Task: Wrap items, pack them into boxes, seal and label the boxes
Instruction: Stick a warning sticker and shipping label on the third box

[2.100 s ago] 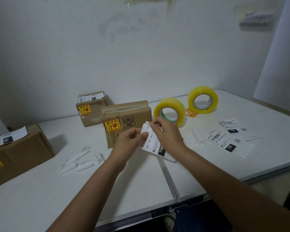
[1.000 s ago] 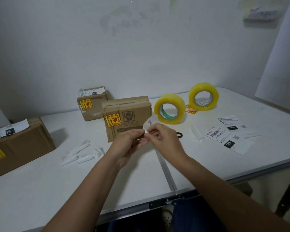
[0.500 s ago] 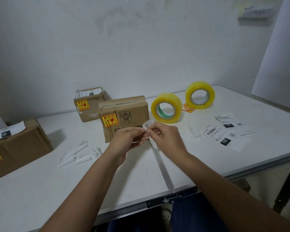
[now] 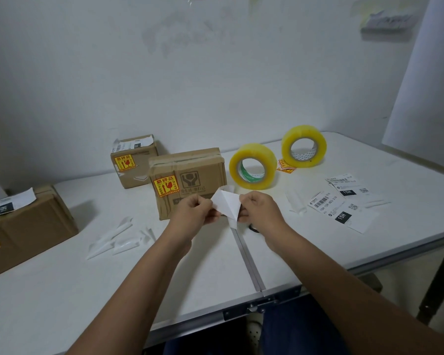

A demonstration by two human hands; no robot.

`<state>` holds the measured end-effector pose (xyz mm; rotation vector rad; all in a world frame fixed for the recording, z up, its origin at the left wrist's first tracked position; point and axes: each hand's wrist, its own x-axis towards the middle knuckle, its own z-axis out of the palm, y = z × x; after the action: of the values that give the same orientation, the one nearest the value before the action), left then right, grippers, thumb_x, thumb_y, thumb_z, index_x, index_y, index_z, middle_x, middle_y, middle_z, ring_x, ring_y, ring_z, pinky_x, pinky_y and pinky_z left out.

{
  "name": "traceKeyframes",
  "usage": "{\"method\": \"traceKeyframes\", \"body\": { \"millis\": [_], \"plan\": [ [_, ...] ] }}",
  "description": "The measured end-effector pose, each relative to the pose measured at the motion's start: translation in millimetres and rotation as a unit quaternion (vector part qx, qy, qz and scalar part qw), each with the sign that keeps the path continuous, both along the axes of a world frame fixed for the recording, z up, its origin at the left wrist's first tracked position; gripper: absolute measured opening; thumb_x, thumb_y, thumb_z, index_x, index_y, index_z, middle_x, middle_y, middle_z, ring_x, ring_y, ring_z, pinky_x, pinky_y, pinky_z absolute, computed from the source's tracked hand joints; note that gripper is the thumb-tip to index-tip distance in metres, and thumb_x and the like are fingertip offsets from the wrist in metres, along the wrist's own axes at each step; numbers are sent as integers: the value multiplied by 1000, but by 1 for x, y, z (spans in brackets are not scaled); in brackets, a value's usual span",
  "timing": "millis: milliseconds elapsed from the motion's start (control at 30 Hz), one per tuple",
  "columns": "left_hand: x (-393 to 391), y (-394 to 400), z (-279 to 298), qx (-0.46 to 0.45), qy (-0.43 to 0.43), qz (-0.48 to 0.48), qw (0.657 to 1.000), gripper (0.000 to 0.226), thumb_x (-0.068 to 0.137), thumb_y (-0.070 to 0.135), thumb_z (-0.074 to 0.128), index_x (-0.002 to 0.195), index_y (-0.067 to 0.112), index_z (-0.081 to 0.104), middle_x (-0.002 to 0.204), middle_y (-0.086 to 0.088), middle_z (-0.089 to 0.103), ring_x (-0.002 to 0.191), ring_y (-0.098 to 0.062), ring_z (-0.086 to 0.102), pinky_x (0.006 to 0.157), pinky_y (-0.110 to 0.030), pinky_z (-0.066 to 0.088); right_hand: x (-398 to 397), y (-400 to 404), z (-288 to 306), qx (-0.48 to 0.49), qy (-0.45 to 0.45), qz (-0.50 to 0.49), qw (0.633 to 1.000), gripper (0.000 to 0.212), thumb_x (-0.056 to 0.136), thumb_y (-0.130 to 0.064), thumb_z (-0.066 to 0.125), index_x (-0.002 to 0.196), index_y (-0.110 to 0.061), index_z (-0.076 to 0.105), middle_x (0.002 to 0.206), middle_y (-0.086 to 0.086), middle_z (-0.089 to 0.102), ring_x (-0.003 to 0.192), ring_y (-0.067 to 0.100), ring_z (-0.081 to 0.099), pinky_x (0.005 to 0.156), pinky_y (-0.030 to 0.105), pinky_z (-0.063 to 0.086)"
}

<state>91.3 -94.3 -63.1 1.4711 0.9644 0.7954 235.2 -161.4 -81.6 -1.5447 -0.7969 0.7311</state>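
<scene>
Head view: both hands (image 4: 226,210) pinch a label (image 4: 226,204).

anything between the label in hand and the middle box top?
Nothing visible. Left hand and right hand pinch the white paper shipping label just in front of the brown cardboard middle box. Its taped top is bare; the nearest yellow tape roll stands to its right.

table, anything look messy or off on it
Mostly litter. Peeled backing strips lie scattered left of the middle box, and another scrap lies beside the loose labels. The label on the small back box is crumpled and lifting at its edges. Both tape rolls stand on edge and could roll.
</scene>
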Motion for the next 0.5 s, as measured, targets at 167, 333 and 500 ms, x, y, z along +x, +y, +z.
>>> {"method": "traceKeyframes", "body": {
  "millis": [167,333,500],
  "plan": [
    [-10,7,2,-12,9,13,1000,16,96,6,53,80,4,53,92,-11,67,82,-19,65,94,-40,56,7,-1,-3,-4,78,-32,996,20,102,-18,46,92,-9,60,91,10,68,76,16,66,71,28,56],
    [-12,7,-1,-45,-57,51,996,13,100,9,48,98,0,58,92,-13,65,78,-18,63,86,-34,58,7,-2,-2,13,147,-49,988,18,103,-20,46,98,-8,59,89,7,67,74,14,67,75,31,58],
    [-2,-3,-3,-34,-23,19,999,42,90,38,68,119,15,49,98,-7,68,90,-20,68,88,-37,57,-1,-1,-3,20,128,-42,991,17,102,-21,48,94,-13,60,91,6,70,78,13,69,79,36,57]
  ]
}}
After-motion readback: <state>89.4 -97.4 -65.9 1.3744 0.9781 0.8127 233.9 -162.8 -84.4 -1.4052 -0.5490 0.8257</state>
